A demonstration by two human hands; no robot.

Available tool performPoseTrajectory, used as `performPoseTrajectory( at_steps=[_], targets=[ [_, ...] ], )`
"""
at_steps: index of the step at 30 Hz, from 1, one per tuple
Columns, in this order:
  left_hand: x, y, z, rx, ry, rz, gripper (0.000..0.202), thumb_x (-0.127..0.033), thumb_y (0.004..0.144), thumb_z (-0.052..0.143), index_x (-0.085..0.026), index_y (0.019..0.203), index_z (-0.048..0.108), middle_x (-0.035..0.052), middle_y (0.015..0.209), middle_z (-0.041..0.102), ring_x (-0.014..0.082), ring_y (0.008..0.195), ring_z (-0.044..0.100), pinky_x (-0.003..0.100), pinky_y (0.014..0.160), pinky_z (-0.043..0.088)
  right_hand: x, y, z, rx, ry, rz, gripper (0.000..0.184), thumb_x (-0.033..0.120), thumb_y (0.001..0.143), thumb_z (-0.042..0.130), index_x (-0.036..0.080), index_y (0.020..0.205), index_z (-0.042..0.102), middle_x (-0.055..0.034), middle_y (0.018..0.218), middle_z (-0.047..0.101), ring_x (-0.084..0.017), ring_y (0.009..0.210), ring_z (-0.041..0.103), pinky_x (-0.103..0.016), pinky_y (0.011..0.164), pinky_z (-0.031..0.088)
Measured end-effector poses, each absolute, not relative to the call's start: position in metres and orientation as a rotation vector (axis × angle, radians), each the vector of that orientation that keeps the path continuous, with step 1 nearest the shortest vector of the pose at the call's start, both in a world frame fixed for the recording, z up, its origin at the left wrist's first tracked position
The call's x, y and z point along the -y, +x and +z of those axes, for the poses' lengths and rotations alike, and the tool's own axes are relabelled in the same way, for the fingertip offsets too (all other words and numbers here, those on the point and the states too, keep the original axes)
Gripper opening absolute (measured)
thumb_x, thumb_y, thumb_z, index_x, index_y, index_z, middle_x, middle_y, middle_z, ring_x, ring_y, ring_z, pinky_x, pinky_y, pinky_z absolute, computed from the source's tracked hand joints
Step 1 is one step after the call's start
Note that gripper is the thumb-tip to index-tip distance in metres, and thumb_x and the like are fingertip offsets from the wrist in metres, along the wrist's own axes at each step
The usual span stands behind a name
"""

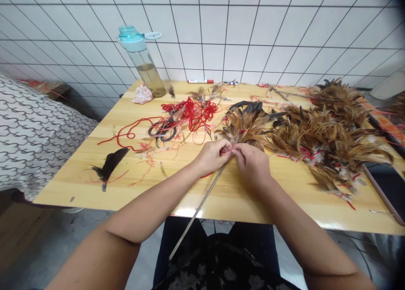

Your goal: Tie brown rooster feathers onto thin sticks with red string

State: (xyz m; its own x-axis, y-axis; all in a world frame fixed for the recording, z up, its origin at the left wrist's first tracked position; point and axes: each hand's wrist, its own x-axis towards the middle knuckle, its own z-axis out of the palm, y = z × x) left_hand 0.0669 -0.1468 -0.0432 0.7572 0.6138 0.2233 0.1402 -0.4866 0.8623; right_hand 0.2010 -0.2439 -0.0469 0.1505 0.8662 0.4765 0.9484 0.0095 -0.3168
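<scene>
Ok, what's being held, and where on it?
The left hand and right hand hold a thin stick at its upper end, where it meets brown feathers; their fingers hide the exact contact.

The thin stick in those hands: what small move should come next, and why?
Probably one more snug wrap of thread. The left hand and right hand are closed together at the top of the thin stick, with red thread showing between them, right against the brown feather bunch.
</scene>
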Motion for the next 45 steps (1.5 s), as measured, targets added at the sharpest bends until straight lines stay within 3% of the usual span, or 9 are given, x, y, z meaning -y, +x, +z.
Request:
performPoseTrajectory(
  at_steps=[3,9,14,21,28,35,40,45],
  targets=[
    [0.143,0.068,-0.048,-0.571,1.750,0.593,0.012,-0.027,0.079,0.060,-0.015,0.080,0.057,-0.0009,0.070,0.058,0.0090,0.062,0.050,0.022,0.060,0.038,0.242,0.202,-0.045,1.614,-1.868,-0.021,0.018,0.026,0.091,0.049,0.020,0.088,0.066,-0.0049,0.083,0.072,-0.018,0.073,0.064,-0.028,0.066,0.042],
    [0.138,0.070,-0.052,-0.505,1.337,0.554,0.017,-0.021,0.074,0.064,-0.015,0.083,0.051,0.0002,0.072,0.062,0.0072,0.063,0.056,0.021,0.064,0.042,0.239,0.205,-0.048,1.514,-1.846,0.118,0.018,0.027,0.089,0.050,0.021,0.090,0.067,-0.0048,0.084,0.073,-0.018,0.071,0.064,-0.027,0.064,0.044],
    [0.136,0.069,-0.053,-0.481,1.266,0.564,0.021,-0.022,0.071,0.069,-0.015,0.086,0.056,-0.0011,0.069,0.063,0.0072,0.062,0.057,0.020,0.061,0.041,0.238,0.204,-0.052,1.515,-1.821,0.192,0.019,0.027,0.087,0.051,0.021,0.092,0.069,-0.0049,0.087,0.073,-0.017,0.071,0.064,-0.028,0.065,0.045],
    [0.131,0.068,-0.059,-0.484,1.194,0.517,0.024,-0.027,0.067,0.077,-0.012,0.082,0.066,0.0018,0.066,0.066,0.0054,0.054,0.051,0.019,0.051,0.031,0.234,0.207,-0.058,1.388,-1.792,0.353,0.020,0.031,0.083,0.055,0.020,0.091,0.070,-0.0011,0.064,0.066,-0.014,0.053,0.053,-0.026,0.053,0.040],
    [0.134,0.068,-0.057,-0.465,1.155,0.515,0.027,-0.024,0.060,0.082,-0.011,0.077,0.066,0.0027,0.075,0.069,0.0089,0.069,0.061,0.023,0.069,0.045,0.232,0.208,-0.060,1.287,-1.746,0.493,0.019,0.033,0.079,0.059,0.019,0.089,0.068,0.0038,0.054,0.054,-0.011,0.048,0.045,-0.024,0.048,0.034],
    [0.137,0.069,-0.053,-0.490,1.327,0.568,0.020,-0.021,0.067,0.075,-0.012,0.078,0.061,0.0004,0.075,0.063,0.0079,0.069,0.057,0.022,0.069,0.044,0.233,0.205,-0.063,1.378,-1.771,0.367,0.013,0.031,0.082,0.056,0.020,0.078,0.063,0.0040,0.053,0.050,-0.012,0.049,0.044,-0.024,0.049,0.032],
    [0.138,0.069,-0.053,-0.486,1.482,0.640,0.020,-0.013,0.070,0.067,-0.014,0.089,0.060,0.0005,0.080,0.061,0.0088,0.074,0.056,0.022,0.072,0.044,0.235,0.200,-0.055,1.548,-1.746,0.348,0.013,0.026,0.084,0.053,0.020,0.078,0.062,0.0025,0.057,0.054,-0.012,0.050,0.045,-0.024,0.051,0.034],
    [0.140,0.069,-0.052,-0.512,1.595,0.705,0.012,-0.014,0.076,0.061,-0.015,0.087,0.059,0.0009,0.080,0.059,0.0087,0.073,0.055,0.022,0.071,0.044,0.236,0.200,-0.053,1.536,-1.722,0.316,0.014,0.027,0.085,0.052,0.020,0.081,0.064,0.0020,0.058,0.056,-0.012,0.052,0.048,-0.024,0.054,0.036]
  ],
)
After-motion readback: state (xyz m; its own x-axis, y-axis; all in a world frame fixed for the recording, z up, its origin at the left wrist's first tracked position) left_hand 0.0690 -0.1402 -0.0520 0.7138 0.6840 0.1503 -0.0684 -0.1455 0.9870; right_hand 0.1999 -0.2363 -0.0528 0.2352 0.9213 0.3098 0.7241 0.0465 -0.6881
